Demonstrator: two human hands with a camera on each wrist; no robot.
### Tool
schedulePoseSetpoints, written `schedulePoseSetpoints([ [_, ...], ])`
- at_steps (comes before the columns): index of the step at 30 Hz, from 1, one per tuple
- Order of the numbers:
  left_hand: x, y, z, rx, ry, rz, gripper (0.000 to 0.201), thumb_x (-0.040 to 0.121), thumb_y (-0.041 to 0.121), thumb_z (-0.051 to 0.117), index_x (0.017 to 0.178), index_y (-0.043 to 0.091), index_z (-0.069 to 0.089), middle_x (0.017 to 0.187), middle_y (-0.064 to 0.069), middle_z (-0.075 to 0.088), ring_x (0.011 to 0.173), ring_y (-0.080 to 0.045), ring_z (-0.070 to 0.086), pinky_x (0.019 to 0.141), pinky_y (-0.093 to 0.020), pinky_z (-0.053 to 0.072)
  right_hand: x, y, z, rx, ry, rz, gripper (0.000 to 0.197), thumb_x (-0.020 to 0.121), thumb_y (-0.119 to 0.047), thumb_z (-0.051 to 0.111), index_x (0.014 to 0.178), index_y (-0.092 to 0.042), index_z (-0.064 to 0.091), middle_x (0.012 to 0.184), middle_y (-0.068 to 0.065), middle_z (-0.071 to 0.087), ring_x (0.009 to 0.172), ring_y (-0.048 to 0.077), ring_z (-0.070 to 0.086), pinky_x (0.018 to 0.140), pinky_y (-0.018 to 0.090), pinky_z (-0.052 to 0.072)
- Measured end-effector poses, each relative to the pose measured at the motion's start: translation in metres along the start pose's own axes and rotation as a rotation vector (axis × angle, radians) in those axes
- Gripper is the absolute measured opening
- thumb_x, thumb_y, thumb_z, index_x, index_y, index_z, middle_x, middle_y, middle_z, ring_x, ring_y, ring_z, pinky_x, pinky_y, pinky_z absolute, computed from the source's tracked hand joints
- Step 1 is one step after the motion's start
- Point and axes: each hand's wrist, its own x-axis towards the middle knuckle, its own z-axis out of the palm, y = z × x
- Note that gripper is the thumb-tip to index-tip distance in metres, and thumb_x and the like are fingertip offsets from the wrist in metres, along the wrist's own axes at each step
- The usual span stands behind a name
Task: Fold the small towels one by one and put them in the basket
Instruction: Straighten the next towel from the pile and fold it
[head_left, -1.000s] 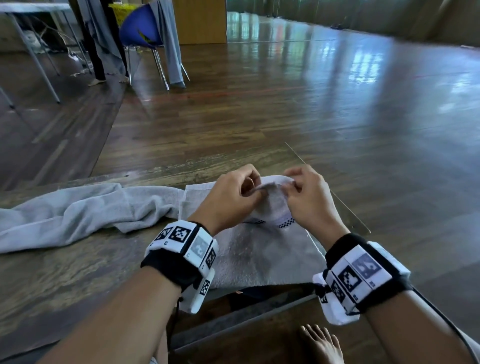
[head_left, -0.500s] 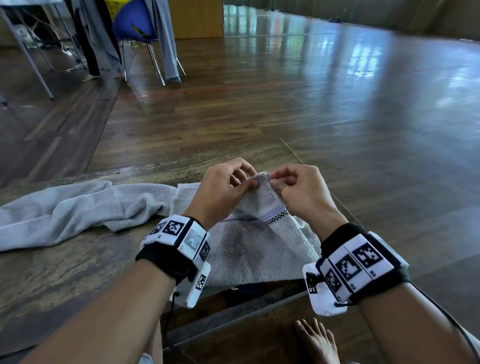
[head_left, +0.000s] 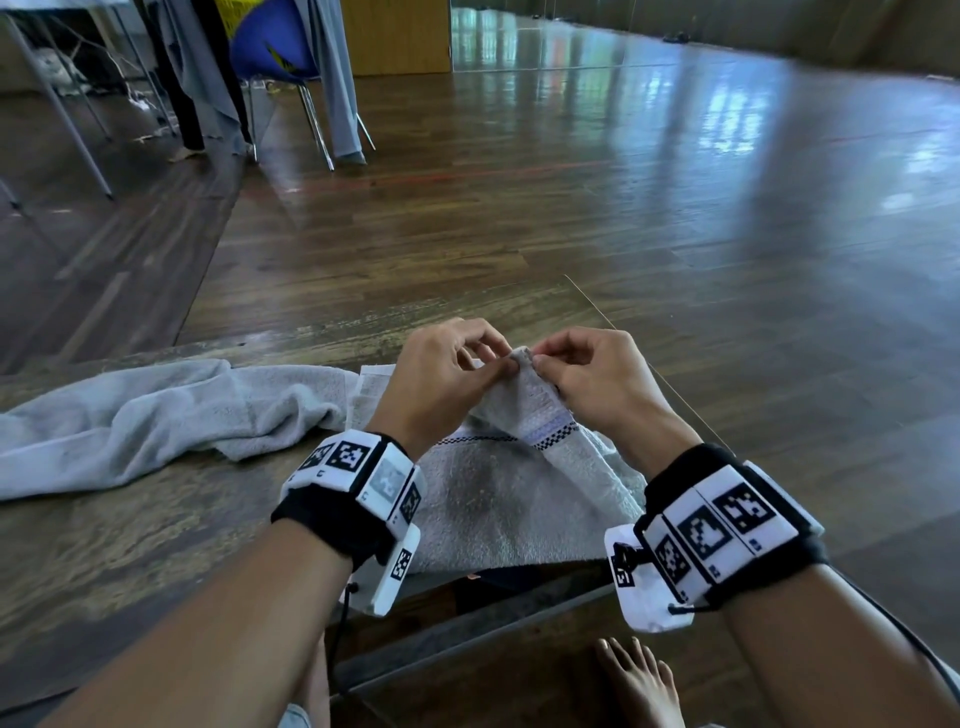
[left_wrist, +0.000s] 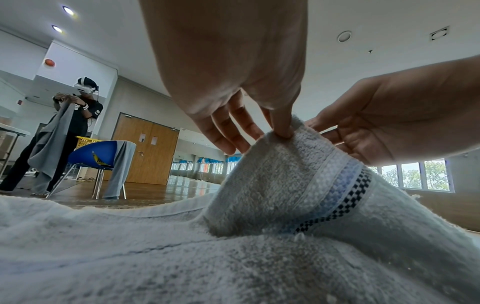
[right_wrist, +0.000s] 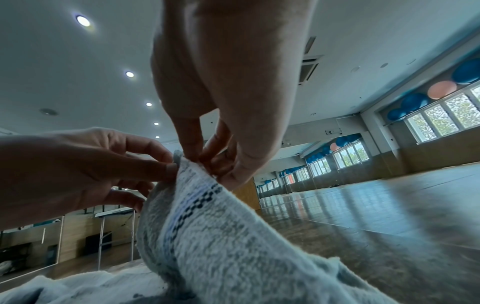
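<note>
A small grey towel with a blue and black checked band lies on the worn wooden table in front of me. Its far right corner is lifted into a peak. My left hand and my right hand both pinch that raised corner from either side, fingertips nearly meeting. The left wrist view shows the left fingers on the towel's edge and the right hand beside them. In the right wrist view the same corner sits between both hands. No basket is near me.
A second, crumpled grey towel lies on the table to the left. The table's front edge runs just below my wrists, with my bare foot under it. Far left stand a blue chair draped with cloth, table legs and another person.
Both hands have drawn the pinched corner up and a little toward me, so the towel's corner now stands higher in a narrower peak. The camera view has tilted slightly.
</note>
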Motion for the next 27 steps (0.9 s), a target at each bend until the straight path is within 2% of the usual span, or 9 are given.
schedulePoseSetpoints([
  [3,-0.001,-0.002,0.000,0.000,-0.005,-0.003,0.011,0.084,0.032,0.076,0.082,0.022,0.073,0.074,0.007,0.068,0.060,-0.002,0.055,0.056,-0.016,0.044,-0.001,-0.002,0.002,0.009,-0.029,-0.013,0.012,0.085,-0.024,0.079,0.073,-0.022,0.076,0.071,-0.009,0.074,0.065,0.001,0.063,0.065,0.024,0.048],
  [5,-0.002,-0.002,0.001,-0.005,-0.016,-0.004,0.009,0.084,0.029,0.075,0.083,0.020,0.073,0.074,0.007,0.068,0.060,-0.003,0.055,0.056,-0.019,0.045,-0.003,-0.002,0.002,0.002,-0.050,-0.037,0.016,0.081,-0.033,0.083,0.076,-0.019,0.076,0.070,-0.009,0.073,0.065,0.001,0.063,0.064,0.022,0.049],
  [7,-0.003,-0.001,0.002,0.015,-0.025,0.007,0.009,0.085,0.027,0.076,0.084,0.019,0.074,0.078,0.005,0.068,0.062,-0.007,0.058,0.058,-0.022,0.048,-0.005,-0.001,0.003,-0.029,-0.062,-0.068,0.017,0.079,-0.032,0.086,0.078,-0.018,0.075,0.069,-0.009,0.071,0.063,-0.001,0.061,0.062,0.018,0.048],
  [12,-0.004,-0.003,0.001,0.083,-0.135,0.022,0.016,0.087,0.027,0.075,0.087,0.011,0.076,0.113,-0.003,0.062,0.100,-0.013,0.061,0.082,-0.027,0.048,-0.005,-0.001,0.000,-0.159,-0.063,-0.154,0.008,0.084,-0.026,0.082,0.081,-0.022,0.075,0.076,-0.010,0.073,0.069,-0.002,0.064,0.063,0.010,0.043],
  [14,-0.007,-0.003,0.001,0.042,-0.226,0.053,0.015,0.087,0.021,0.075,0.087,0.007,0.079,0.116,-0.005,0.064,0.110,-0.015,0.061,0.090,-0.032,0.049,-0.005,-0.003,-0.002,-0.180,-0.097,-0.186,0.007,0.085,-0.026,0.081,0.081,-0.024,0.075,0.076,-0.011,0.073,0.070,-0.002,0.065,0.064,0.009,0.044],
  [16,-0.008,-0.002,0.000,-0.008,-0.280,0.054,0.008,0.086,0.012,0.076,0.088,0.005,0.080,0.106,-0.003,0.070,0.103,-0.015,0.065,0.090,-0.037,0.051,-0.006,-0.004,-0.003,-0.194,-0.129,-0.216,0.007,0.085,-0.026,0.080,0.081,-0.025,0.075,0.077,-0.013,0.074,0.072,-0.001,0.067,0.067,0.013,0.047],
  [20,-0.003,-0.004,-0.008,0.077,-0.274,0.072,0.007,0.082,0.016,0.079,0.077,0.012,0.079,0.079,0.002,0.071,0.077,-0.016,0.066,0.075,-0.037,0.051,0.001,-0.005,-0.017,-0.189,-0.119,-0.243,0.012,0.088,-0.023,0.078,0.079,-0.030,0.073,0.078,-0.019,0.072,0.072,-0.001,0.065,0.071,0.022,0.051],
  [23,0.001,-0.010,-0.020,0.108,-0.260,0.027,0.014,0.083,0.026,0.080,0.081,0.012,0.080,0.078,0.002,0.071,0.073,-0.017,0.066,0.070,-0.030,0.048,0.009,-0.003,-0.036,-0.157,-0.061,-0.227,0.014,0.089,-0.027,0.077,0.081,-0.038,0.074,0.082,-0.020,0.072,0.076,0.004,0.066,0.073,0.029,0.056],
  [27,0.002,-0.020,-0.032,0.243,-0.267,-0.014,0.022,0.084,0.029,0.078,0.086,0.006,0.079,0.084,0.000,0.070,0.077,-0.020,0.065,0.072,-0.029,0.047,0.019,0.006,-0.057,-0.116,0.075,-0.191,0.024,0.088,-0.028,0.077,0.078,-0.049,0.074,0.073,-0.021,0.071,0.070,0.006,0.064,0.078,0.036,0.061],
])
